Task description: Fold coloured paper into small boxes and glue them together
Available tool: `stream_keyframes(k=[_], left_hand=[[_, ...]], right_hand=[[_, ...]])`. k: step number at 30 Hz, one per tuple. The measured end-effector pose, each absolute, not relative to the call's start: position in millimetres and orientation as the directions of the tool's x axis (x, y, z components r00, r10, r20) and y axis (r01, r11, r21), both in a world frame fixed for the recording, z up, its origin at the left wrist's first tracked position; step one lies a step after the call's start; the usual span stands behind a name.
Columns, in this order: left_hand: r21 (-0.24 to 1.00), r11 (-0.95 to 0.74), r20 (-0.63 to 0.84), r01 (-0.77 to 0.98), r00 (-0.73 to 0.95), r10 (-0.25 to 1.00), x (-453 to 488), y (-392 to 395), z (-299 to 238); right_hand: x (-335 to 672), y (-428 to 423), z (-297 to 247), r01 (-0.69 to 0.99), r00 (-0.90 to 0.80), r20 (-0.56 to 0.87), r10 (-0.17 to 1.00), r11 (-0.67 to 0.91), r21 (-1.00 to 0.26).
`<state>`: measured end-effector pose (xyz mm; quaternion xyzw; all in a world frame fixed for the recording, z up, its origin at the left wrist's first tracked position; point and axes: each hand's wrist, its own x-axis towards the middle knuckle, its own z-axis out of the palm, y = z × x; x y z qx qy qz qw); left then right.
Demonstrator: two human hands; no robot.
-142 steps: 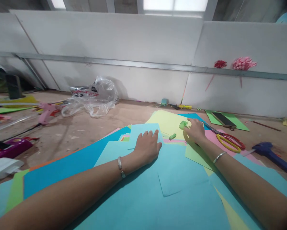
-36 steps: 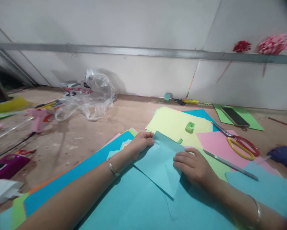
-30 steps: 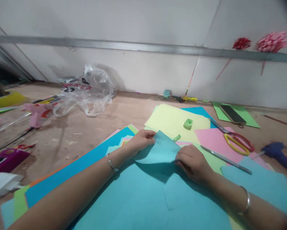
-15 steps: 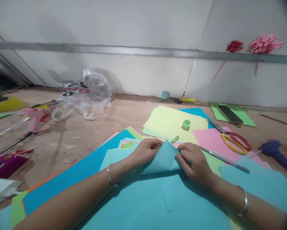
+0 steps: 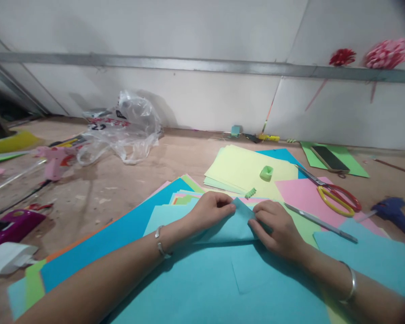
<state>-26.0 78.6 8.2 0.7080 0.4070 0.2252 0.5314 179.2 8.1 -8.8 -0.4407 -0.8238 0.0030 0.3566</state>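
A folded sheet of light blue paper is held between my two hands, its peak pointing away from me. My left hand pinches the upper left edge, thumb and fingers close to the peak. On the other side, my right hand grips the right edge with thumb and curled fingers. Beneath lies a larger light blue sheet with a small light blue piece on it. Just beyond the peak rests a little green zigzag paper strip.
Scissors, a grey pen-like tool and a blue glue gun lie to the right. Yellow sheets and a phone are farther back. At left are a plastic bag and a pink glue gun.
My left thumb and fingers have moved right, nearer the paper's peak, which now looks smaller and lower. The whole view has shifted slightly. My right hand keeps its grip.
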Motion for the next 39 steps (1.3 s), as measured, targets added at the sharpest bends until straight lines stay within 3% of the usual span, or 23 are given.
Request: stream_keyframes(k=[4, 18, 39], left_hand=[[0.936, -0.112, -0.114, 0.334, 0.588, 0.801, -25.2, 77.1, 5.7], [0.920, -0.153, -0.141, 0.360, 0.672, 0.727, -21.5, 66.7, 6.3], [0.899, -0.212, -0.132, 0.384, 0.697, 0.704, -18.5, 55.4, 0.9]], right_hand=[[179.7, 7.6, -5.4, 0.754, -0.283, 0.590, 0.756, 0.556, -0.350], [178.9, 3.5, 4.0, 0.688, -0.317, 0.407, 0.857, 0.503, -0.523], [172.8, 0.7, 0.6, 0.663, -0.377, 0.301, 0.876, 0.483, -0.573]])
